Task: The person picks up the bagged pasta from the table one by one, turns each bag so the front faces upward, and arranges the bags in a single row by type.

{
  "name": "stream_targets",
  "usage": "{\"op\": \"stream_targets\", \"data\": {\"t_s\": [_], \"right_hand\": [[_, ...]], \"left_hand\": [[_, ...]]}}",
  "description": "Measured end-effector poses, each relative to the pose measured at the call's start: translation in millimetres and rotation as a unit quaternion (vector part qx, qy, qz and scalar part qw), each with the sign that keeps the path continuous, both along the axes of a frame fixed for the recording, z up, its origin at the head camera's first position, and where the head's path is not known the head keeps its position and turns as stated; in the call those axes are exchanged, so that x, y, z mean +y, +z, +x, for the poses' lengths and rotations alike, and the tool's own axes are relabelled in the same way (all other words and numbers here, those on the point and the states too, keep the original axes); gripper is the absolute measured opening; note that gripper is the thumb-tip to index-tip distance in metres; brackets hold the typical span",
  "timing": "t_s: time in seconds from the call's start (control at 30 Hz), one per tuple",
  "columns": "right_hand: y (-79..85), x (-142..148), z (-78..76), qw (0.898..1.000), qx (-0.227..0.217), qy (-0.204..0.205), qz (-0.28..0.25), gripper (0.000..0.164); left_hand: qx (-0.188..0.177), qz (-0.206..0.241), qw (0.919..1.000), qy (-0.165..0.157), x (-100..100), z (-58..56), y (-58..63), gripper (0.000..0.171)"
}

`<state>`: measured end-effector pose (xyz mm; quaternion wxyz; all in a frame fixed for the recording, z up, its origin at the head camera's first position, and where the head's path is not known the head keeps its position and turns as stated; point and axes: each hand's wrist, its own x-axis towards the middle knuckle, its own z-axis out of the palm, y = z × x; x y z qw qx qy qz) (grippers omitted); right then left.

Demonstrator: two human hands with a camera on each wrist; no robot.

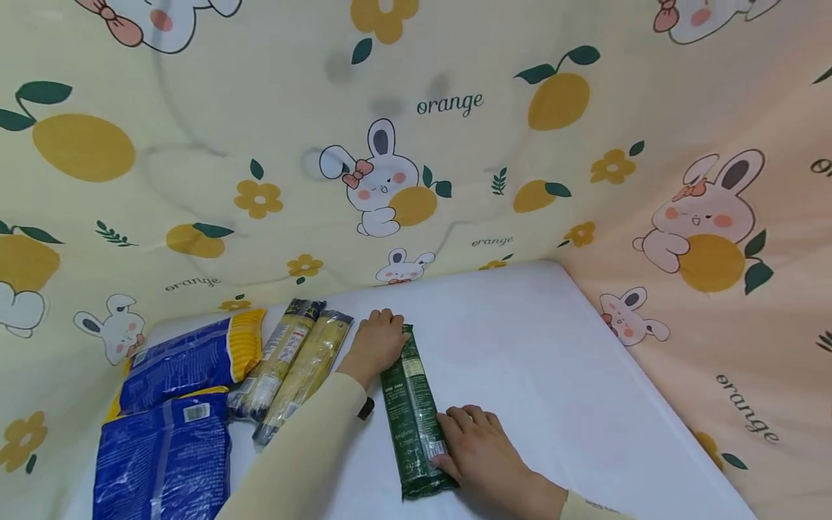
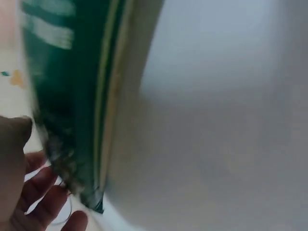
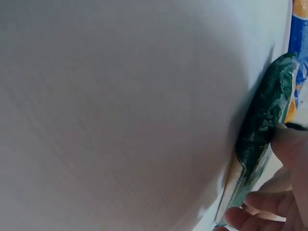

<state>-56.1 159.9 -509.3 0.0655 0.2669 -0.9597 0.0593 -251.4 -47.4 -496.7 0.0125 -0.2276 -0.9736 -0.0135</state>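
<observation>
A long green spaghetti packet (image 1: 412, 415) lies lengthwise on the white table in the head view. At its far end my left hand (image 1: 380, 341) grips it, fingers by the top left edge. My right hand (image 1: 484, 448) holds the near right side, with the thumb over the packet and the fingers along its edge. In the left wrist view the green packet (image 2: 72, 96) shows close up, the left fingers (image 2: 45, 197) bent beside its end. The right wrist view has the right thumb (image 3: 286, 144) against the packet (image 3: 264, 115).
Left of my left hand lie two clear packets of yellow spaghetti, one (image 1: 279, 357) beside the other (image 1: 315, 368). Farther left are two blue and yellow bags, one behind (image 1: 182, 361) and one in front (image 1: 162, 455). A patterned cloth (image 1: 455, 180) hangs behind the white table (image 1: 552, 361).
</observation>
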Motion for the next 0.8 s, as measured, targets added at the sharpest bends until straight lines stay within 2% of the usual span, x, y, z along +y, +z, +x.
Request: {"op": "stream_targets", "data": {"t_s": [0.13, 0.27, 0.4, 0.5, 0.63, 0.8], "right_hand": [[-1.8, -7.3, 0.6, 1.000, 0.029, -0.003, 0.003, 0.050], [-1.6, -9.2, 0.8, 0.998, 0.066, -0.015, 0.020, 0.049], [-3.5, -7.5, 1.1, 0.995, 0.087, -0.027, 0.032, 0.054], [-5.0, -5.9, 2.2, 0.995, 0.092, -0.031, 0.032, 0.054], [-4.8, -4.3, 5.0, 0.998, 0.056, -0.038, 0.018, 0.053], [-1.5, -3.8, 5.4, 0.997, -0.039, -0.054, -0.031, 0.050]], "left_hand": [[0.000, -0.022, 0.9995, 0.022, 0.6, -7.0, -7.3, 0.045], [0.007, -0.031, 0.9993, 0.021, 2.7, -9.0, -10.6, 0.047], [0.040, -0.020, 0.9990, 0.010, 3.3, -10.5, -13.6, 0.042], [0.080, 0.000, 0.9968, -0.004, 2.3, -11.0, -16.1, 0.037], [0.145, 0.041, 0.9880, -0.035, 1.7, -10.1, -14.4, 0.030], [0.223, 0.088, 0.9682, -0.073, 5.0, -9.4, -2.0, 0.034]]}}
